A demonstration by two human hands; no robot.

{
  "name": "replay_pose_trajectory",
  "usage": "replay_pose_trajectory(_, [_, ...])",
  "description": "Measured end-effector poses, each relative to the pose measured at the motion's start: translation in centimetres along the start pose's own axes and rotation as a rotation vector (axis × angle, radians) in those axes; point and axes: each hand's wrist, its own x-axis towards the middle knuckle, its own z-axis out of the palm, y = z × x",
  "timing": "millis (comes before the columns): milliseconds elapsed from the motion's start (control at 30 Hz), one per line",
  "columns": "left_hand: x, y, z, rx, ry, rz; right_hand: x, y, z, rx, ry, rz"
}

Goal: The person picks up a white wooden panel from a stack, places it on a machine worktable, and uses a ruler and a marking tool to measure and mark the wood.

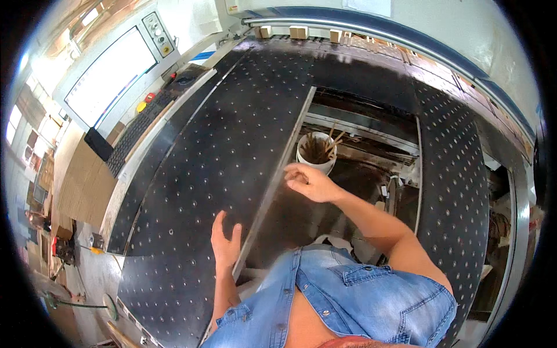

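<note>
My left hand (226, 240) is raised over the black table (203, 145), which is dotted with small round studs. Its thumb and fingers are spread, with nothing in them. Over the gap in the table's right side, close to its metal edge (274, 180), hovers my right hand (310, 182). The fingers there are loosely bent, thumb apart, and no object shows in them. Just beyond that hand, down in the gap, stands a white bucket (326, 168) filled with thin brown sticks (316, 148).
A screen (110, 72), a button panel (158, 35) and a keyboard (139, 130) line the left side. Another studded table section (452, 174) lies to the right. Several pale blocks (299, 32) sit under the long blue beam (371, 20) at the back.
</note>
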Motion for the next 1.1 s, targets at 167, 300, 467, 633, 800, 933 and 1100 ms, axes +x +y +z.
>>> replay_pose_trajectory(167, [3.5, 0.4, 1.6, -0.006, 0.093, -0.104, 13.1, -2.1, -1.8, -0.056, -0.044, -0.176])
replay_pose_trajectory(300, [5.5, -0.6, 3.6, 0.142, 0.257, -0.143, 27.3, -5.0, -2.1, -0.031, -0.117, -0.338])
replay_pose_trajectory(467, [6.6, -0.8, 5.7, 0.402, 0.489, -0.273, 43.6, -8.6, 1.1, -0.020, -0.134, -0.492])
replay_pose_trajectory(633, [10.5, -0.5, 7.9, 0.567, 0.609, -0.444, 58.4, -12.6, 2.1, -0.052, -0.008, -0.754])
replay_pose_trajectory(800, [10.4, 0.1, 8.9, 0.689, 0.601, -0.600, 64.8, -11.2, 5.3, -0.410, 0.121, -0.861])
replay_pose_trajectory(933, [10.6, -0.4, 9.0, 0.654, 0.631, -0.634, 67.7, -9.6, 6.8, -0.621, 0.061, -0.884])
replay_pose_trajectory(1100, [11.4, -0.6, 9.1, 0.643, 0.619, -0.643, 68.8, -8.6, 7.1, -0.688, 0.211, -0.913])
